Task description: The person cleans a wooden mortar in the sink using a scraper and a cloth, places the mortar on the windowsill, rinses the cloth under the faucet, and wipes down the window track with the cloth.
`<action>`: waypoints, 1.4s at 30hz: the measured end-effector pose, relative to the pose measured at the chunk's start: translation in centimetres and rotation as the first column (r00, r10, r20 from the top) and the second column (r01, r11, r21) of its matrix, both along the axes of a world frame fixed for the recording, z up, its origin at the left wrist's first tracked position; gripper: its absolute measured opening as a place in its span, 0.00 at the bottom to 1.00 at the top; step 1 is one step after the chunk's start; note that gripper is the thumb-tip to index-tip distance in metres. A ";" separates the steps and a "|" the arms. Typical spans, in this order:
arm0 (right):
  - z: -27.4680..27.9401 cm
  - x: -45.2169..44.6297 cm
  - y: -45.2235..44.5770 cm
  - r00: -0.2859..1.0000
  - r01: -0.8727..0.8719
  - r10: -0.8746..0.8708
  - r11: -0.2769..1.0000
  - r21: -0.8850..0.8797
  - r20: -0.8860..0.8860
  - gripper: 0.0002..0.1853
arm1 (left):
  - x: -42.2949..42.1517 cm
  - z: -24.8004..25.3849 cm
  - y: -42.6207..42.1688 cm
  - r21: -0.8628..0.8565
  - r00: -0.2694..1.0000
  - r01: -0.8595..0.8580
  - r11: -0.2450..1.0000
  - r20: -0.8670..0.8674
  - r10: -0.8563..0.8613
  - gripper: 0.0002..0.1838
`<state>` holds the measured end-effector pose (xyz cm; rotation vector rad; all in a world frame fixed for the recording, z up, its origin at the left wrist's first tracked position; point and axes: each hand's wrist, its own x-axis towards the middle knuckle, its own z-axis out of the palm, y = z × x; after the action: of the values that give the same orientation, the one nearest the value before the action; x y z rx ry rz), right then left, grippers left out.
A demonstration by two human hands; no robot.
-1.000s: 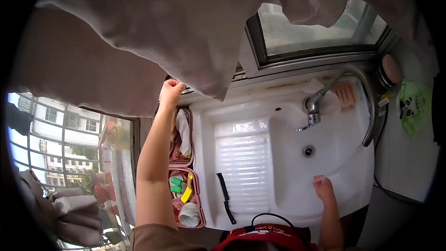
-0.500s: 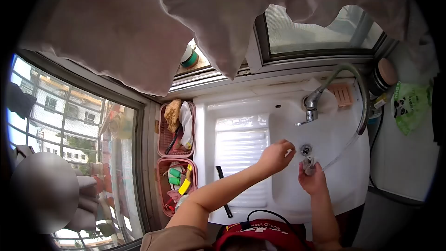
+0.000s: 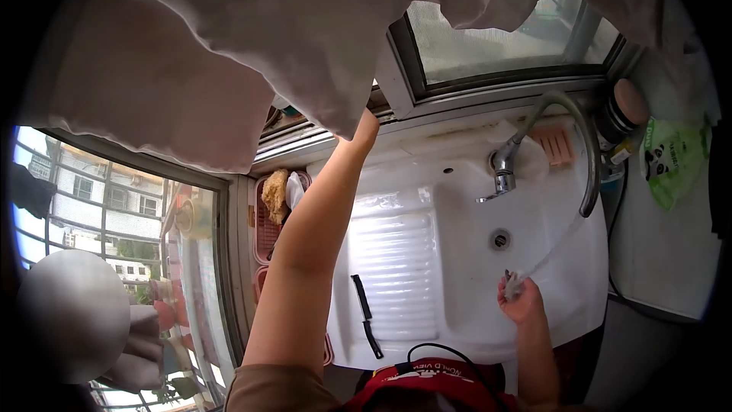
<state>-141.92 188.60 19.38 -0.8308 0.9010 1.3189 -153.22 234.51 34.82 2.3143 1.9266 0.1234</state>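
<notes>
My left hand (image 3: 368,123) reaches to the window ledge, its fingers hidden behind the hanging curtain (image 3: 305,69). Over the right basin of the white sink (image 3: 465,282), my right hand (image 3: 523,302) is turned palm up with curled fingers. A small, pale, see-through thing (image 3: 514,285) lies in them, blurred by water; I cannot make out its kind. A thin stream of water (image 3: 553,250) runs onto it from the bent spout (image 3: 591,194) of the faucet (image 3: 503,172). The drain (image 3: 499,239) is just beyond the right hand.
A black comb-like thing (image 3: 361,297) and a short black piece (image 3: 372,339) lie on the ribbed washboard (image 3: 400,275). Pink baskets (image 3: 264,236) stand left of the sink. An orange soap dish (image 3: 555,148), a dark jar (image 3: 612,123) and a green bag (image 3: 671,160) are at the right.
My left hand has gone from beside the drain up and left to the window, behind the curtain. My right hand has moved slightly toward me, still under the water.
</notes>
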 end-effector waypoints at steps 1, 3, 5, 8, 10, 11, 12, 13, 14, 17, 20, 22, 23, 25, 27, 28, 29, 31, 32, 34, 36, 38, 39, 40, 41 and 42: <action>0.0 0.1 -0.1 0.999 -0.004 0.005 0.999 -0.038 0.033 0.16 | 0.3 0.2 -0.2 -0.020 1.000 0.003 1.000 -0.014 -0.003 0.11; 0.2 0.1 -0.1 0.998 0.000 0.005 0.997 -0.075 0.069 0.17 | 0.3 -0.5 0.3 -0.024 0.999 0.020 1.000 -0.043 -0.021 0.11; 0.6 0.1 0.0 0.997 0.055 -0.051 0.996 -0.068 0.063 0.17 | 0.3 -0.9 0.2 -0.030 0.997 0.032 0.999 -0.067 -0.034 0.11; 0.5 0.2 -0.5 0.996 -0.031 0.032 0.999 -0.020 0.083 0.17 | 0.1 1.1 -3.9 0.140 0.950 0.164 0.976 0.244 -0.195 0.11; 0.2 0.2 -0.4 0.997 -0.033 0.035 0.999 -0.031 0.066 0.17 | -0.1 2.7 -9.5 -0.002 0.877 0.336 0.942 0.364 -0.312 0.11; 0.1 0.1 -0.1 0.998 -0.041 0.043 0.998 -0.045 0.053 0.17 | -0.5 1.0 -12.8 -0.081 0.801 0.448 0.891 0.479 -0.359 0.08; 0.1 -0.1 0.3 0.997 -0.049 0.051 0.998 -0.043 0.050 0.17 | -0.8 -0.4 -16.5 -0.199 0.771 0.560 0.804 0.482 -0.417 0.08; 0.0 -0.1 0.7 0.998 -0.054 0.055 0.998 -0.037 0.037 0.17 | -0.8 -1.8 -20.0 -0.367 0.757 0.626 0.688 0.495 -0.426 0.08; -0.1 -0.1 1.1 0.998 -0.059 0.060 0.998 -0.033 0.026 0.17 | -0.8 -4.0 -23.2 -0.405 0.720 0.669 0.623 0.563 -0.407 0.07; -0.9 -0.9 1.9 0.988 -0.010 0.021 0.997 -0.072 0.152 0.16 | 0.9 -9.3 -29.8 -0.425 0.674 0.698 0.576 0.663 -0.326 0.09; -1.2 -1.8 1.6 0.954 0.101 -0.094 0.995 -0.009 0.285 0.14 | 2.7 -9.7 -32.2 -0.451 0.577 0.804 0.387 0.749 -0.325 0.15; -3.0 -0.9 0.4 0.939 -0.026 -0.006 0.996 0.089 0.345 0.12 | 2.8 -9.4 -30.9 -0.398 0.533 0.837 0.374 0.748 -0.396 0.15; -2.6 -0.7 0.4 0.964 -0.008 0.022 0.999 -0.052 0.267 0.12 | 2.8 -8.7 -29.6 -0.351 0.486 0.869 0.347 0.736 -0.472 0.15; -2.7 -0.4 -0.2 0.990 0.002 0.022 0.986 -0.164 0.140 0.12 | 1.7 -6.9 -24.5 -0.266 0.455 0.874 0.407 0.742 -0.492 0.13; -2.1 -0.4 -0.2 0.988 0.025 0.003 0.984 -0.179 0.155 0.12 | -0.5 -5.2 -19.0 -0.082 0.616 0.586 0.806 0.691 -0.378 0.09; -2.0 -0.6 -0.2 0.985 0.046 -0.012 0.980 -0.194 0.170 0.12 | -1.6 -3.4 -15.9 -0.079 0.710 0.381 0.921 0.663 -0.237 0.09; -2.1 -0.6 -0.3 0.986 0.054 -0.022 0.979 -0.196 0.163 0.12 | -3.3 -3.1 -11.9 0.108 0.752 0.272 0.956 0.596 -0.281 0.09; -2.5 -0.3 -0.3 0.987 0.022 0.005 0.986 -0.167 0.162 0.13 | -6.2 -0.5 -5.3 0.142 0.876 0.019 0.990 0.474 -0.085 0.11; -2.4 -0.4 -0.1 0.987 0.024 0.003 0.986 -0.168 0.159 0.13 | -8.1 -1.2 -2.0 0.229 0.918 -0.058 0.972 0.396 -0.038 0.11; -1.9 -0.5 0.4 0.981 -0.015 0.048 0.985 -0.172 0.187 0.15 | -12.0 -3.4 3.7 0.471 0.985 0.058 0.880 0.118 -0.128 0.11; -1.7 -0.5 0.8 0.986 -0.012 0.042 0.983 -0.181 0.162 0.12 | -12.3 -3.4 5.0 0.466 0.994 0.022 0.884 0.085 -0.070 0.12; -1.5 -0.3 0.9 0.990 -0.004 0.032 0.980 -0.199 0.138 0.10 | -11.6 -2.9 5.7 0.454 0.999 -0.008 0.891 0.050 -0.017 0.13; -1.2 -0.2 0.9 0.988 -0.017 0.046 0.981 -0.194 0.148 0.10 | -11.0 -2.4 6.1 0.277 0.985 -0.167 0.946 0.090 0.147 0.14; -1.0 -0.2 0.8 0.986 -0.031 0.061 0.982 -0.187 0.156 0.09 | -10.5 -2.1 6.5 0.089 0.945 -0.321 0.943 0.093 0.313 0.16; -0.8 0.0 0.9 0.986 -0.031 0.061 0.981 -0.190 0.152 0.09 | -10.1 -2.3 6.9 0.062 0.883 -0.445 0.893 0.194 0.427 0.20; -0.7 0.1 1.0 0.983 -0.040 0.075 0.978 -0.204 0.166 0.09 | -10.3 -2.5 6.9 0.063 0.884 -0.446 0.893 0.189 0.428 0.20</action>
<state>-141.80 189.62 18.72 -1.1186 0.8857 1.1979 -163.55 241.40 32.35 1.8049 2.3616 0.4606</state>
